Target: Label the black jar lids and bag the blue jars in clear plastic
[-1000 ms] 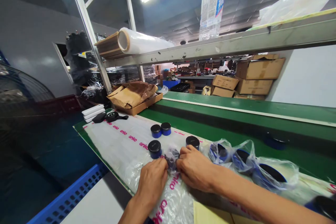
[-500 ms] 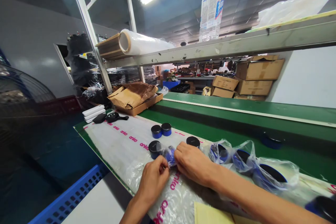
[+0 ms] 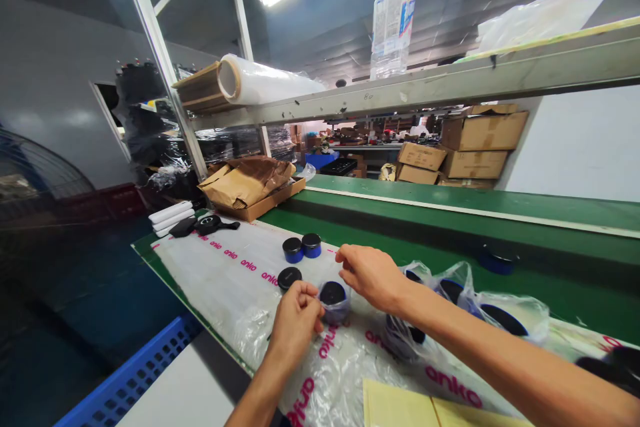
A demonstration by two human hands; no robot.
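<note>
A blue-and-black round piece (image 3: 334,293) stands in a clear plastic bag (image 3: 337,312) on the covered bench. My left hand (image 3: 295,320) is closed beside it, its fingertips at the near left edge of the bag. Raised just beyond and to the right is my right hand (image 3: 373,277), fingers loosely bent and apart, with nothing visible in them. Behind my left fingers sits an unbagged round piece (image 3: 289,277), partly hidden. Two more, a left piece (image 3: 293,250) and a right piece (image 3: 311,245), stand together farther back.
Several bagged round pieces, one a bagged piece (image 3: 500,317), lie around my right forearm. Yellow sheets (image 3: 400,407) are at the front edge. A cardboard tray (image 3: 275,203) with brown paper stands at the back left, below a shelf beam (image 3: 430,83). A blue basket (image 3: 135,373) is lower left.
My right hand has let go of the bagged piece and lifted up and away. The piece now shows its black top upright. My left hand stays beside it.
</note>
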